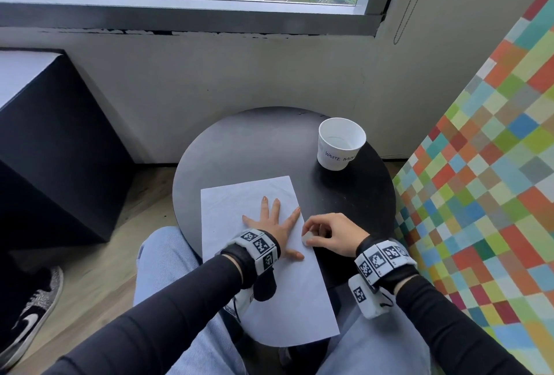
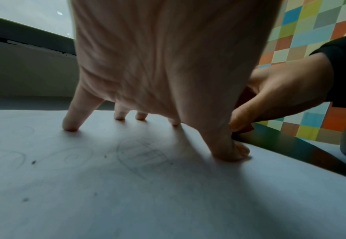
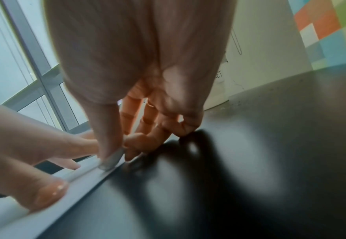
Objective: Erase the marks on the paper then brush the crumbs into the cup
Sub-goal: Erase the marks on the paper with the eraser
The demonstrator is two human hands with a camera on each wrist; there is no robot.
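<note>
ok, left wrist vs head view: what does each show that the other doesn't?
Left wrist only: faint pencil sketches and dark specks on the paper, under the left hand.

Head only: the white cup standing upright on the round table, and the eraser pinched in the right hand.

Both: left hand spread flat on the paper, right hand at its right edge.

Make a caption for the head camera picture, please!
Left hand flat on the paper, right hand pinching an eraser at its edge, cup waiting.
</note>
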